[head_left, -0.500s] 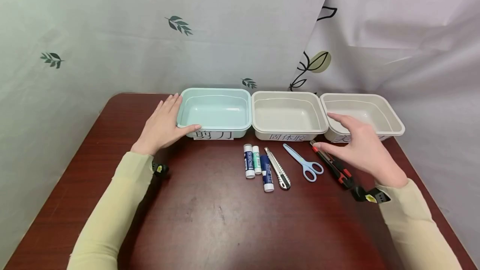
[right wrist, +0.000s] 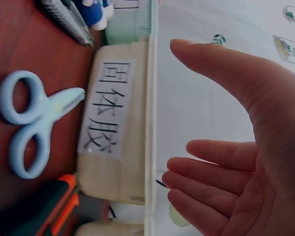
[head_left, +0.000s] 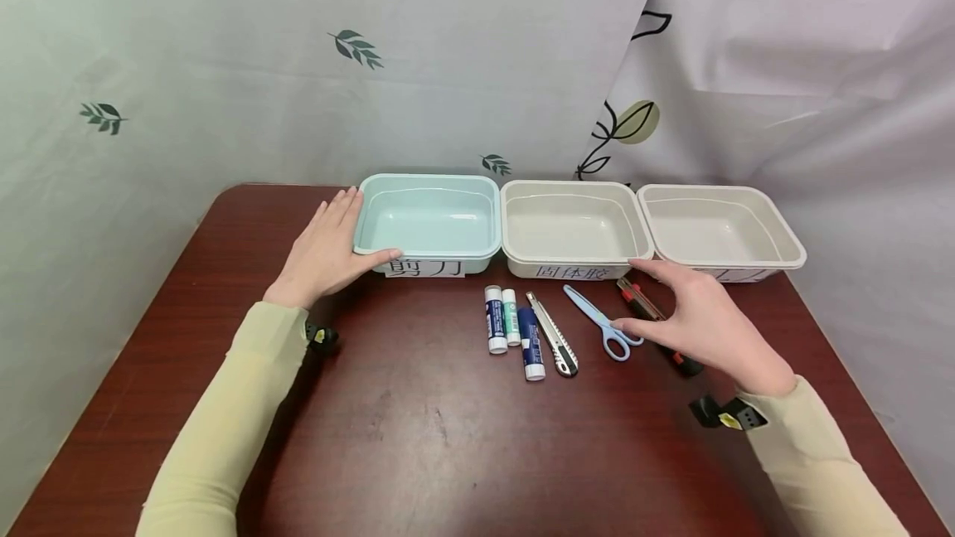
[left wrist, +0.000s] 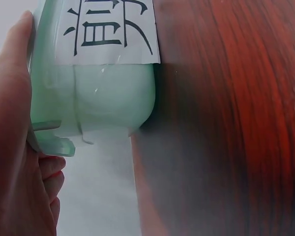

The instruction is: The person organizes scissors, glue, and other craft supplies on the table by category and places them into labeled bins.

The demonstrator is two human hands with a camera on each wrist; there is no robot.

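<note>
My left hand [head_left: 317, 251] rests against the left end of the pale blue plastic bin [head_left: 429, 218], with the thumb along its front rim and the fingers along its side. Over the right part of the table, my right hand [head_left: 705, 321] hovers with thumb and fingers spread and nothing between them. Below it lie light blue scissors [head_left: 608, 326] and a red-and-black utility knife [head_left: 642, 301], which the hand partly covers in the head view. Left of the scissors are a silver-and-black utility knife [head_left: 554, 338], two dark blue glue sticks [head_left: 496, 319] and a smaller green-and-white one [head_left: 511, 317].
Two beige bins stand in a row beside the blue one, a middle bin [head_left: 576, 226] and a right bin [head_left: 724, 226]. Paper labels with characters, such as the blue bin's label [head_left: 425, 268], are on the fronts. Behind the dark red table [head_left: 418, 437] hangs a patterned cloth [head_left: 448, 65].
My right hand has moved left and toward me, from beside the right bin to above the scissors and the red-and-black knife. My left hand stays on the blue bin.
</note>
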